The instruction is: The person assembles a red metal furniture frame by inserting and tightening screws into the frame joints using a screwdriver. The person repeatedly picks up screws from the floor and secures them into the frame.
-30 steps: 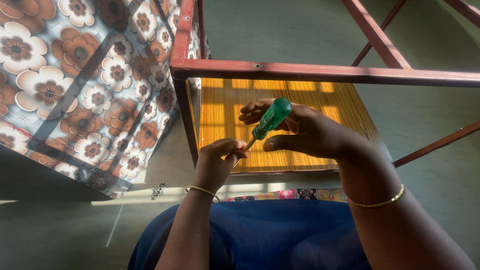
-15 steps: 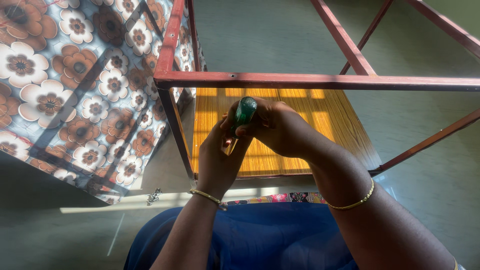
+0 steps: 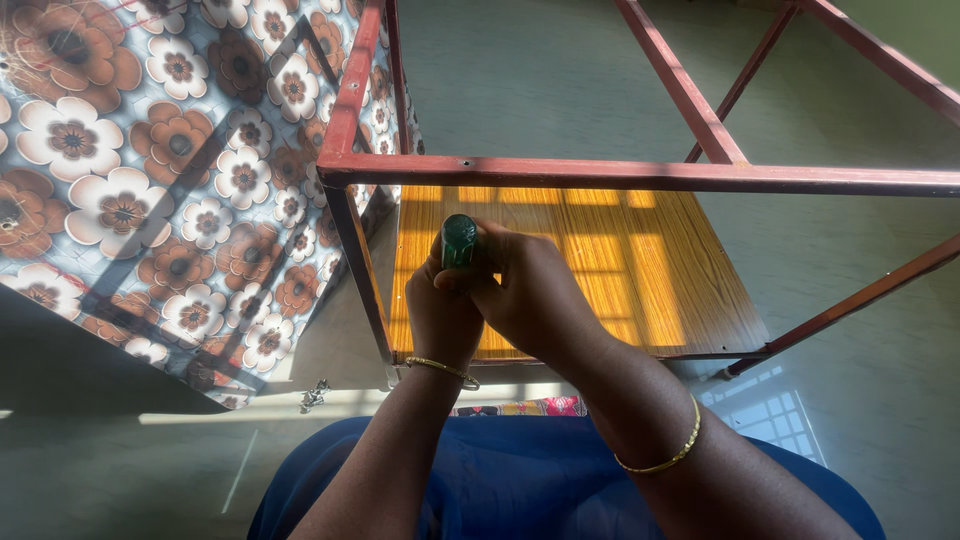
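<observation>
Both hands meet over the near left corner of a wooden shelf board point(image 3: 640, 270) set low inside a red metal frame point(image 3: 620, 175); the right hand point(image 3: 535, 300) has its grip wrapped closed round a green-handled screwdriver point(image 3: 459, 240), whose rounded butt end points up toward the camera while the shaft runs down out of sight behind the fingers; the left hand point(image 3: 440, 315) sits just beneath and against the right, its grip curled closed about the lower part of the same tool, though the tip and what it touches are hidden; the screwdriver stands close to upright, just inside the frame's near left upright post and below the front top rail; each wrist wears a thin gold bangle point(image 3: 662, 455); sunlight falls in bars across the yellow-brown shelf board; to the left of the frame a panel of brown and white flowered fabric point(image 3: 150, 180) leans outward over the grey floor point(image 3: 560, 70); below the arms a blue garment point(image 3: 520, 480) covers the person's lap.
</observation>
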